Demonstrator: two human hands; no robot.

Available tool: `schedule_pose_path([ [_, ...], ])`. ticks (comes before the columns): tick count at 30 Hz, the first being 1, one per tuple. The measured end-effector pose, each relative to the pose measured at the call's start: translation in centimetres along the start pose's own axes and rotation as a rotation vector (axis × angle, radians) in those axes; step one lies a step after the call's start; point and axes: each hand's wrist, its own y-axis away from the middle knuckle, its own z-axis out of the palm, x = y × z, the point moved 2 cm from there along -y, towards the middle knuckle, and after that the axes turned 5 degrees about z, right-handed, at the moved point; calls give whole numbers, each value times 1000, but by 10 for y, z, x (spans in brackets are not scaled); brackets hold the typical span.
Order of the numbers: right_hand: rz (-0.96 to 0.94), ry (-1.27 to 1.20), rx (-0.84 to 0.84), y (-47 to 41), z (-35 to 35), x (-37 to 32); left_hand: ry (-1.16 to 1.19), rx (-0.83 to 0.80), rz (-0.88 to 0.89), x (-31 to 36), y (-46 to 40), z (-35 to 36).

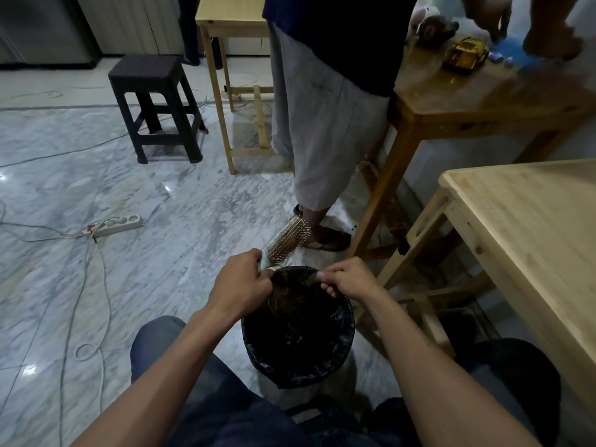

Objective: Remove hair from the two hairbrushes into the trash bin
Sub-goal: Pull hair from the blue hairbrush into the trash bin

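I have only one view, from the camera worn on the head. It looks forward and steeply down, with a wide angle that bends the edges. The trash bin [298,327] stands close below me, between the knees, and both forearms enter from the bottom edge. Further away the view reaches the marble floor [96,175] and a dark stool [154,104].

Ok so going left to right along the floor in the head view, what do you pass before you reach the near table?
Power strip → black stool → left hand gripping the hairbrush → trash bin → right hand pinching hair over the bin → near wooden table.
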Motion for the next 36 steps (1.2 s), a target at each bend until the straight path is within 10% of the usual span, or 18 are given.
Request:
schedule_pose_path([
  [12,-68,-231,-330,15,-3,-33,-145,-79,55,6,9,3],
  [27,305,-209,259,3,-18,11,-239,133,-43,5,10,-17],
  [36,-42,-23,-338,22,0,-24,-185,-36,83,13,7,-10],
])
